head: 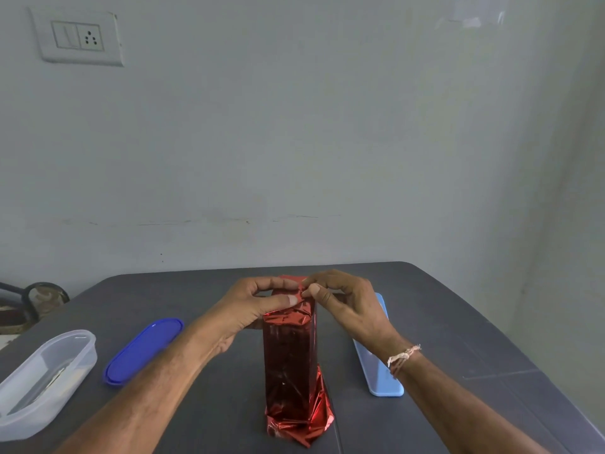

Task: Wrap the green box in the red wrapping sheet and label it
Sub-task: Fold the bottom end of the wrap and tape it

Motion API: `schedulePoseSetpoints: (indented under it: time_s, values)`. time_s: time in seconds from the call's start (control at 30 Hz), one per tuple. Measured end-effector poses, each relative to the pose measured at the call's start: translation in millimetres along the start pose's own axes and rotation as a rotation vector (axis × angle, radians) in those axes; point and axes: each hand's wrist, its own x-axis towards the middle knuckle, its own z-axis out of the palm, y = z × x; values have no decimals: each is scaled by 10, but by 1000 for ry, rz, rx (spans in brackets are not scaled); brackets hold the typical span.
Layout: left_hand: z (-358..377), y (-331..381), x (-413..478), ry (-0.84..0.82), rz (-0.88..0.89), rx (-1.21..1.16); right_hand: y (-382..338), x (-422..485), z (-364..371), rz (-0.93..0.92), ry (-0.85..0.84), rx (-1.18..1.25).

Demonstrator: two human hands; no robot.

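The green box, hidden inside the red wrapping sheet (289, 355), could tip. It stands on end on the surface (425, 322) and is held only at its top, so a sideways pull would topple it. The shiny sheet may also spring open or tear at the fold, and its lower end looks loose and crumpled. The left hand (258, 303) and right hand (347, 306) each pinch the top folds between thumb and fingers. The box stands directly below and between them.
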Motion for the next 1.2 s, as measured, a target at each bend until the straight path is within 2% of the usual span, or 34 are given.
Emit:
schedulePoseSetpoints:
  time_s: [0.17, 0.27, 0.37, 0.43, 0.53, 0.67, 0.73, 0.83, 1.0, 1.2]
  values:
    - [51, 39, -27, 38, -15, 29, -40, -27, -17, 47, -7, 38]
    - [65, 47, -37, 56, -25, 36, -58, -41, -30, 98, -1, 170]
    - [67, 40, -54, 51, -28, 50, -51, -102, -49, 200, 102, 329]
    - [73, 31, -69, 55, -29, 50, -8, -186, -75, 268, 180, 341]
    - [73, 14, -70, 55, -19, 39, 113, -337, -203, 383, 305, 217]
    - [81, -11, -43, 47, -1, 47, 422, -595, -488, 666, 449, -218]
    - [76, -17, -43, 49, -4, 56, 601, -710, -588, 808, 408, -265]
    - [65, -16, -43, 49, -9, 54, 711, -799, -640, 964, 295, -203]
    - [68, -19, -37, 53, -29, 47, 628, -751, -720, 1000, 239, -99]
    - [53, -39, -20, 61, -35, 52, 517, -644, -726, 1061, 161, -86]
